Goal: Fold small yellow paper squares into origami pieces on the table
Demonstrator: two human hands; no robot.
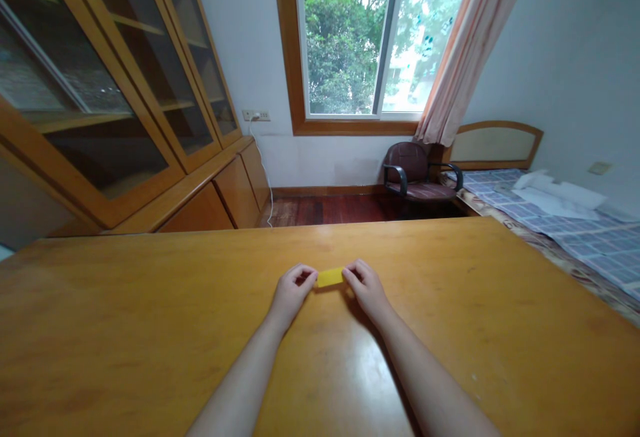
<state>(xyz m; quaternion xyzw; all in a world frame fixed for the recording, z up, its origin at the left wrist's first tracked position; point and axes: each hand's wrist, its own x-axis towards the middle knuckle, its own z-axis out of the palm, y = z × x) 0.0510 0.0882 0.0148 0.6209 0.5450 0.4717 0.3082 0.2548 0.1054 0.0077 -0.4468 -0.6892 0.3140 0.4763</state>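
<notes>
A small flat yellow strip [330, 277], which looks like paper, stretches between my two hands just over the wooden table [150, 330]. Its left end is pinched between the thumb and fingers of my left hand [294, 290]. My right hand [366, 286] pinches the other end the same way, closed with the thumb towards me. The strip lies nearly level, its right end slightly higher in view. A narrow shadow shows under its lower edge.
Beyond the table's far edge stand a dark red armchair [409, 173] and a window [345, 37] with a pink curtain [473, 50]. A glass-door cabinet [175, 150] lines the left side, near a white cable [263, 163]. On the right is a bed [565, 217] with a checked cover.
</notes>
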